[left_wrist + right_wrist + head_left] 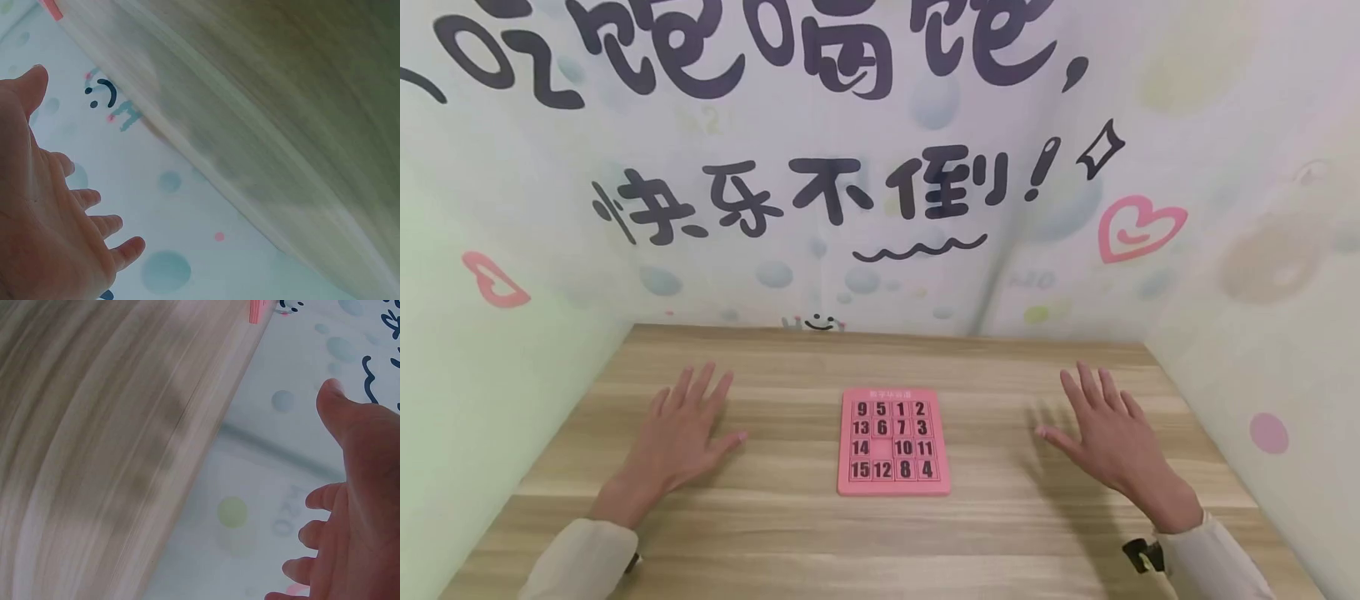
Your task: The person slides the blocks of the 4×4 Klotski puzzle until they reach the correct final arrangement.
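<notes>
Left hand [679,437] and right hand [1108,439], grip spread wide, flank a pink puzzle [893,442] numbered 1–15.

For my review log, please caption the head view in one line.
Left hand and right hand, fingers spread, flank a pink number puzzle, one slot unfilled, on a wood-grain table.

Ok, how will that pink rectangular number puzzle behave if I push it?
The pink rectangular plastic-looking number puzzle is probably stiff, given its straight-edged frame. Lying flat on the wood-grain table, it would likely slide rather than tip. Numbered tiles beside the empty square may shift if pressed sideways.
</notes>
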`<act>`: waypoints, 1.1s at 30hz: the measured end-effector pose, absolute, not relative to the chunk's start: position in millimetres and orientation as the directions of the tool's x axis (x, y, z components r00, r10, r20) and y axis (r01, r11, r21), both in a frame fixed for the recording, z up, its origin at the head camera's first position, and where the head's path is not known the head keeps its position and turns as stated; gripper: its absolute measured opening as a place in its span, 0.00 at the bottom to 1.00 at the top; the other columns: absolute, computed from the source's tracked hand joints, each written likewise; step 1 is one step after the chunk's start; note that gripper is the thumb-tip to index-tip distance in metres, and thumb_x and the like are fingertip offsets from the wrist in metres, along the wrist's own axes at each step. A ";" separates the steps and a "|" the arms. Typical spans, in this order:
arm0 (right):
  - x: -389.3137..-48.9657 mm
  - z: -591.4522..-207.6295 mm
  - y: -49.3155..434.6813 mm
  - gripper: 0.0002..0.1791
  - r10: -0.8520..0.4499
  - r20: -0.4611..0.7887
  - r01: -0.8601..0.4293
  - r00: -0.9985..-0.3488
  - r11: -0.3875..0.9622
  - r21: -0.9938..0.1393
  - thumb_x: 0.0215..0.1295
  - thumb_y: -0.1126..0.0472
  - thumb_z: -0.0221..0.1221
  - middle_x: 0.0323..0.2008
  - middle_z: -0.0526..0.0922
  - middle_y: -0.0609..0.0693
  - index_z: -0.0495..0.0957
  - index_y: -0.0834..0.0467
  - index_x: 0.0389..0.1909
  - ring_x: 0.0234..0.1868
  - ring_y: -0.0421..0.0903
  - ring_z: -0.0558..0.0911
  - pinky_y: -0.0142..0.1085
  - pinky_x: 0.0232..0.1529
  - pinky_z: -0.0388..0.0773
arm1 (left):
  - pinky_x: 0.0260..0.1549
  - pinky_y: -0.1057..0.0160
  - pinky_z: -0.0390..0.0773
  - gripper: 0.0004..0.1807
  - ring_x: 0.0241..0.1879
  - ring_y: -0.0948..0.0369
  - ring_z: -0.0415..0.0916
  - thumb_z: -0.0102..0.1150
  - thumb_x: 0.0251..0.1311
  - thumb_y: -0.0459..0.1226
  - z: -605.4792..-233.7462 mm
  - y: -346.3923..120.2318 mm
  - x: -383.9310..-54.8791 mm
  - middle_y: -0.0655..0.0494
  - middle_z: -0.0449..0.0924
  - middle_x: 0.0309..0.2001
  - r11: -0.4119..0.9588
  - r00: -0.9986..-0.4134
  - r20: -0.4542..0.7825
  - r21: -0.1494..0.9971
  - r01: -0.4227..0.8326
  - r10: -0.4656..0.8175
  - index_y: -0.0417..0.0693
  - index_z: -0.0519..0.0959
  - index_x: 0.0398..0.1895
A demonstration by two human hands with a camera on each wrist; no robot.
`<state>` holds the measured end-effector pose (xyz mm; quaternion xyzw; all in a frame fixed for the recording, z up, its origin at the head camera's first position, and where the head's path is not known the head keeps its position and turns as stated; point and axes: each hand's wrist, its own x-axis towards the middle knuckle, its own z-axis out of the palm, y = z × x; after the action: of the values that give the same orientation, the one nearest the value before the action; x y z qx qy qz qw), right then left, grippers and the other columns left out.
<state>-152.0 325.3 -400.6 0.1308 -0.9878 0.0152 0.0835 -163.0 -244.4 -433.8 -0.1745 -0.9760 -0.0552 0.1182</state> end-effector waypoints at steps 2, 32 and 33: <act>-150.4 -401.0 325.7 0.50 -0.257 0.167 -0.262 -0.952 0.965 -0.007 0.66 0.33 0.54 0.75 0.52 0.69 0.52 0.62 0.77 0.73 0.72 0.53 0.69 0.65 0.55 | 0.64 0.29 0.58 0.47 0.72 0.33 0.50 0.55 0.61 0.61 -435.4 -244.7 -162.5 0.34 0.55 0.74 0.929 -0.905 0.259 0.066 0.364 0.336 0.41 0.59 0.75; -135.1 -414.5 304.6 0.35 -0.319 0.176 -0.337 -0.931 0.938 -0.085 0.71 0.46 0.57 0.74 0.63 0.57 0.62 0.55 0.74 0.74 0.68 0.57 0.62 0.69 0.59 | 0.61 0.33 0.65 0.41 0.70 0.36 0.57 0.56 0.67 0.53 -430.1 -219.0 -168.6 0.35 0.60 0.72 0.848 -0.851 0.233 0.149 0.509 0.470 0.39 0.58 0.75; -133.9 -414.3 303.3 0.35 -0.322 0.176 -0.340 -0.930 0.937 -0.084 0.71 0.46 0.57 0.74 0.63 0.57 0.62 0.55 0.75 0.74 0.68 0.57 0.62 0.70 0.59 | 0.62 0.33 0.65 0.41 0.71 0.37 0.57 0.56 0.67 0.52 -428.6 -213.1 -171.7 0.35 0.60 0.72 0.836 -0.844 0.230 0.164 0.524 0.484 0.38 0.59 0.75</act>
<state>-133.9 303.3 -414.3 0.1686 -0.9808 0.0566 0.0802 -171.7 -213.1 -428.6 -0.2641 -0.9539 -0.1107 0.0900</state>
